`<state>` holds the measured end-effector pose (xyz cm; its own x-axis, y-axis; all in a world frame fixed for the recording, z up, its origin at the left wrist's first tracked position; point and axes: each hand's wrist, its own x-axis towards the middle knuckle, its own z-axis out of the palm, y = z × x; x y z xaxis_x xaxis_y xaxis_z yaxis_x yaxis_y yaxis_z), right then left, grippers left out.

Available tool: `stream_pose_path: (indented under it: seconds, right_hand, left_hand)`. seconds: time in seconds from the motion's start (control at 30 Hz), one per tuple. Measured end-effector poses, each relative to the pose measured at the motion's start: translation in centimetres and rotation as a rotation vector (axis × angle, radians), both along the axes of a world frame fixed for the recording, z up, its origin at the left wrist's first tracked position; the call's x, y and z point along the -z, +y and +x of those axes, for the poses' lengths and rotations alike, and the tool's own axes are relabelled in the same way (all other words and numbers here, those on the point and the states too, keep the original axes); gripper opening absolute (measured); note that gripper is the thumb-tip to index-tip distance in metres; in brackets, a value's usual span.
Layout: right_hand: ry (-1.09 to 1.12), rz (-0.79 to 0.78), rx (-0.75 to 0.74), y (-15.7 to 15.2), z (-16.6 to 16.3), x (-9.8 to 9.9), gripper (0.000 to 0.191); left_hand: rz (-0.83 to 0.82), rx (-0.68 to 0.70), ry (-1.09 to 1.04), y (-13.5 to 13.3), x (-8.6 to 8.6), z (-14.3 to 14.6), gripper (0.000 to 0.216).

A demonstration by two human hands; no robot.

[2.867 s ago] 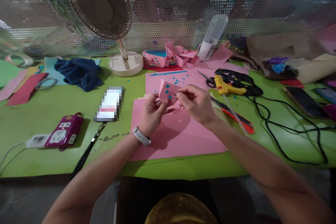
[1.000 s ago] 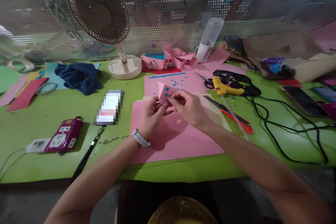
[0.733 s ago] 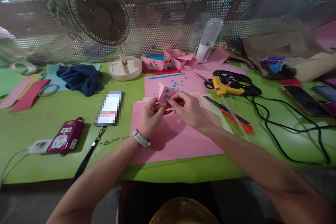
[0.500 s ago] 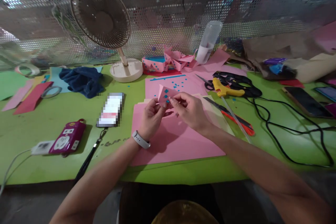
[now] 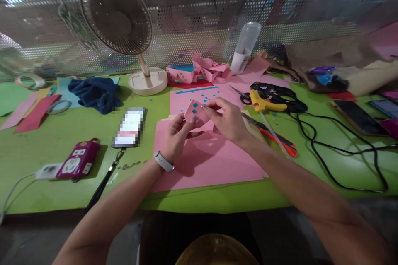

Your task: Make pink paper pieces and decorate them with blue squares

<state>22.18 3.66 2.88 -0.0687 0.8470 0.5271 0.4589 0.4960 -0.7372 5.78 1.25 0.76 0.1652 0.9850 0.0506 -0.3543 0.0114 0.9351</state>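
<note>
A small folded pink paper piece (image 5: 189,110) with blue paper diamonds on its face is held up above a stack of pink sheets (image 5: 211,169). My left hand (image 5: 178,136), with a white band on its wrist, grips the piece's lower left side between thumb and fingers. At the upper right edge of the piece, my right hand (image 5: 228,122) is closed in a pinch; whether a tiny bit of paper is also between its fingertips cannot be made out. Just behind lies a pink sheet (image 5: 177,100) scattered with small blue bits and a blue strip (image 5: 197,90).
Scissors (image 5: 244,96), a yellow glue gun (image 5: 265,102) and an orange cutter knife (image 5: 284,144) lie to the right, beside a black cable (image 5: 326,180). Leftward are a phone (image 5: 129,128), a purple power adapter (image 5: 79,159) and a fan (image 5: 147,82). Folded pink pieces (image 5: 211,68) stand behind.
The pink piece has turned and tilted in my hands, showing more of its right side. My right fingertips have shifted up along its edge. The whole view has moved slightly.
</note>
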Motion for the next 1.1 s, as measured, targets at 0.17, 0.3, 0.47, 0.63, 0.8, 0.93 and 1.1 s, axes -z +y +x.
stream_pose_path:
  seconds: [0.17,0.3,0.47,0.63,0.8,0.93,1.1]
  right_hand:
    - [-0.014,-0.013,-0.039,-0.5,-0.4,0.0,0.015]
    - [-0.001,-0.048,-0.055,-0.4,-0.5,0.3,0.01]
    - [0.017,-0.068,-0.077,-0.2,-0.1,-0.2,0.011]
    - [-0.011,-0.046,-0.092,0.3,0.9,-1.3,0.014]
    - [-0.032,-0.065,-0.093,0.4,1.1,-1.2,0.014]
    - [-0.027,-0.091,-0.101,0.3,0.9,-1.0,0.014]
    - [0.014,-0.125,-0.113,0.1,1.0,-1.1,0.012]
  left_hand:
    - [-0.033,-0.042,0.037,0.4,0.2,0.0,0.036]
    - [0.033,-0.073,0.113,0.7,0.3,-0.1,0.034]
    - [0.076,-0.041,0.155,0.3,-0.4,-0.2,0.039]
    - [-0.003,-0.062,0.123,0.8,-0.4,-0.9,0.044]
    - [0.113,-0.101,0.156,1.4,-0.1,-1.2,0.049]
    - [0.13,-0.074,0.165,1.3,0.3,-1.1,0.042]
    - [0.121,-0.086,0.161,1.3,0.7,-1.0,0.039]
